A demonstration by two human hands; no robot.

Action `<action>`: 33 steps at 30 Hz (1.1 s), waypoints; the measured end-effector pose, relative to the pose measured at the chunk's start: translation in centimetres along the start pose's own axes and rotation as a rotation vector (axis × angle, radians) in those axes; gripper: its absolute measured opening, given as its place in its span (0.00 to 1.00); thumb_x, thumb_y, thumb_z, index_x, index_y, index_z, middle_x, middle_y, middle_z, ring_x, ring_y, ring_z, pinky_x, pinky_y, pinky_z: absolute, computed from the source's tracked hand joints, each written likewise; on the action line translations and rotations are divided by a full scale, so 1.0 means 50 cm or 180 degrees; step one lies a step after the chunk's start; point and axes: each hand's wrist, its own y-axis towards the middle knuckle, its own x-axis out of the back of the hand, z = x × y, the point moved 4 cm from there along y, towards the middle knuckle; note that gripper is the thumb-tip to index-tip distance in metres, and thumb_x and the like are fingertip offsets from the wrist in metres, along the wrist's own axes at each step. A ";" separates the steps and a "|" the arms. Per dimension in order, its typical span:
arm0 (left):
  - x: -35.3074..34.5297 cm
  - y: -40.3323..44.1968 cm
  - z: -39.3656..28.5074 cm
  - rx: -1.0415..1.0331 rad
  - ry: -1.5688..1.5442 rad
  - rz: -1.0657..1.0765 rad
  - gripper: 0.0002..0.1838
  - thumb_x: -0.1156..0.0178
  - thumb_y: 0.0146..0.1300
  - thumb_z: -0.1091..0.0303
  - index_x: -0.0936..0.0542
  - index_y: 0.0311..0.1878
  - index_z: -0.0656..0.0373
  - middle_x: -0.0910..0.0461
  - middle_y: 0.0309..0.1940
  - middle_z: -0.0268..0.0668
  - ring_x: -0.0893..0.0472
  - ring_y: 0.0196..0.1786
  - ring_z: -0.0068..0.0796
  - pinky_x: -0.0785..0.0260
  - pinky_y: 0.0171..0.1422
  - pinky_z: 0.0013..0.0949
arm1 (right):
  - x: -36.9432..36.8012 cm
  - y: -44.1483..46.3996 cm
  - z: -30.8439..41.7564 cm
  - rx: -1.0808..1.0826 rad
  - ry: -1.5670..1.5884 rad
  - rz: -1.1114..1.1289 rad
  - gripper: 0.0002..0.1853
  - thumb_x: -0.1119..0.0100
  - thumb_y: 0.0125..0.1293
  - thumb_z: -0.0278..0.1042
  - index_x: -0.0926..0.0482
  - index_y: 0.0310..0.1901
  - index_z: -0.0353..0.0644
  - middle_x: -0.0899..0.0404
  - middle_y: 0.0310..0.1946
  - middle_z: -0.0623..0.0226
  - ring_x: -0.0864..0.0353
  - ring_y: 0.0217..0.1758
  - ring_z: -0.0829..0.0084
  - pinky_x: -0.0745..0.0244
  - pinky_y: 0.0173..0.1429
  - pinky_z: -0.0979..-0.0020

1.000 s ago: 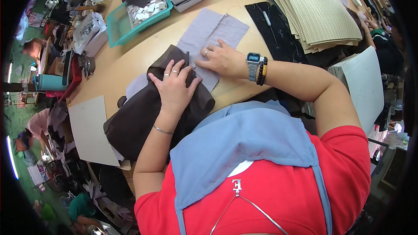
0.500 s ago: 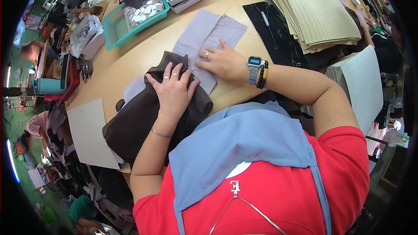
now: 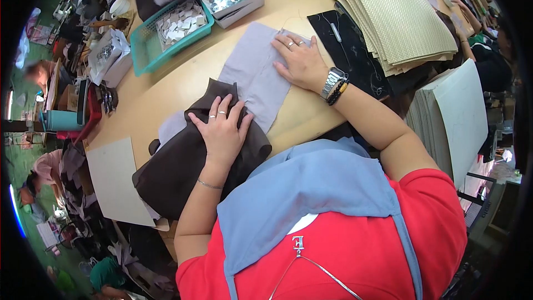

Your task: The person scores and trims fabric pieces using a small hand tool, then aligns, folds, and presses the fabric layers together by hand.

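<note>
Dark brown fabric (image 3: 172, 166) lies bunched at the front left of the wooden table (image 3: 166, 91). Pressed on it is my left hand (image 3: 223, 128), palm down with the fingers spread. A light lavender fabric piece (image 3: 252, 66) with a seam down its middle extends from under the brown fabric toward the back. On its far right part rests my right hand (image 3: 302, 61), flat with fingers apart. Another bit of lavender fabric shows left of the brown one. Neither hand grips anything.
A teal basket (image 3: 139, 50) of small white pieces and a box (image 3: 244, 8) of shiny discs stand at the back. To the right are black fabric (image 3: 355, 61) with a white-handled tool (image 3: 336, 32) and stacked woven cream sheets (image 3: 394, 16). A grey board (image 3: 116, 180) lies left.
My right hand has moved away and to the right, up the lavender fabric. My left hand has stayed on the brown fabric. Dark cloth at the back left has moved over the basket's far end.
</note>
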 end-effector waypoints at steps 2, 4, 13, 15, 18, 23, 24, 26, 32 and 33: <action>0.000 0.001 -0.001 0.0015 -0.0022 0.0018 0.19 0.37 0.64 0.48 0.18 0.53 0.44 0.23 0.61 0.31 0.28 0.68 0.36 0.59 0.67 0.81 | 0.006 0.009 -0.005 -0.0172 -0.0018 0.0003 0.31 0.49 0.69 0.54 0.33 0.69 0.46 0.35 0.71 0.63 0.41 0.77 0.58 0.51 0.68 0.22; 0.001 -0.001 -0.001 0.0013 -0.0042 0.0013 0.18 0.37 0.64 0.48 0.18 0.54 0.44 0.23 0.61 0.32 0.28 0.69 0.36 0.59 0.67 0.81 | 0.008 0.019 -0.011 -0.0317 -0.0013 -0.0009 0.32 0.50 0.69 0.55 0.34 0.69 0.45 0.36 0.72 0.63 0.43 0.78 0.57 0.52 0.68 0.21; -0.005 -0.003 0.000 -0.0029 -0.0039 -0.0058 0.18 0.39 0.66 0.49 0.18 0.55 0.44 0.24 0.62 0.33 0.29 0.69 0.38 0.60 0.68 0.81 | 0.004 0.026 -0.010 -0.0164 -0.0218 -0.0007 0.38 0.55 0.69 0.62 0.38 0.72 0.42 0.41 0.74 0.55 0.44 0.78 0.53 0.59 0.70 0.22; -0.005 -0.004 0.000 -0.0041 -0.0017 -0.0102 0.18 0.39 0.66 0.50 0.19 0.55 0.44 0.24 0.62 0.33 0.28 0.69 0.37 0.59 0.68 0.81 | 0.033 -0.004 0.053 0.0523 0.0095 0.0286 0.40 0.55 0.69 0.64 0.38 0.72 0.41 0.41 0.74 0.52 0.42 0.78 0.54 0.58 0.73 0.27; -0.011 -0.009 0.001 -0.0046 -0.0015 -0.0111 0.18 0.40 0.67 0.50 0.19 0.56 0.43 0.24 0.62 0.33 0.28 0.68 0.37 0.58 0.68 0.80 | -0.006 -0.087 0.155 0.1393 0.0572 0.0350 0.40 0.56 0.69 0.67 0.37 0.72 0.44 0.40 0.74 0.53 0.42 0.78 0.57 0.56 0.73 0.29; -0.010 -0.008 0.003 -0.0004 -0.0030 -0.0104 0.18 0.41 0.68 0.50 0.20 0.57 0.43 0.24 0.62 0.33 0.28 0.68 0.37 0.56 0.68 0.80 | -0.007 -0.087 0.138 0.1059 0.0385 0.0404 0.39 0.57 0.70 0.68 0.39 0.74 0.51 0.44 0.77 0.65 0.46 0.80 0.62 0.55 0.74 0.31; -0.010 -0.009 0.003 -0.0002 -0.0037 -0.0107 0.18 0.41 0.68 0.50 0.20 0.57 0.43 0.24 0.62 0.33 0.28 0.68 0.37 0.56 0.68 0.80 | -0.007 -0.080 0.123 0.0937 0.0355 0.0368 0.39 0.57 0.70 0.68 0.39 0.74 0.50 0.44 0.77 0.65 0.47 0.80 0.62 0.55 0.74 0.30; -0.012 -0.009 0.004 0.0001 -0.0058 -0.0135 0.18 0.41 0.68 0.50 0.20 0.57 0.43 0.24 0.62 0.34 0.28 0.68 0.37 0.56 0.68 0.81 | -0.006 -0.060 0.085 0.0695 0.0276 0.0287 0.39 0.58 0.70 0.68 0.41 0.75 0.50 0.45 0.77 0.65 0.48 0.81 0.63 0.56 0.74 0.30; -0.011 -0.011 0.003 0.0037 -0.0149 -0.0183 0.18 0.40 0.67 0.49 0.20 0.57 0.43 0.24 0.63 0.33 0.28 0.68 0.37 0.54 0.68 0.81 | 0.004 0.028 -0.036 -0.0061 -0.0037 0.0447 0.41 0.60 0.70 0.69 0.45 0.77 0.51 0.48 0.79 0.67 0.51 0.81 0.61 0.64 0.74 0.26; -0.016 -0.014 0.006 0.0052 -0.0148 -0.0157 0.19 0.40 0.67 0.49 0.21 0.58 0.43 0.25 0.63 0.33 0.28 0.68 0.37 0.55 0.69 0.80 | -0.008 0.048 -0.051 -0.0211 -0.0140 0.0517 0.41 0.61 0.70 0.70 0.46 0.77 0.51 0.49 0.79 0.68 0.53 0.82 0.59 0.68 0.76 0.29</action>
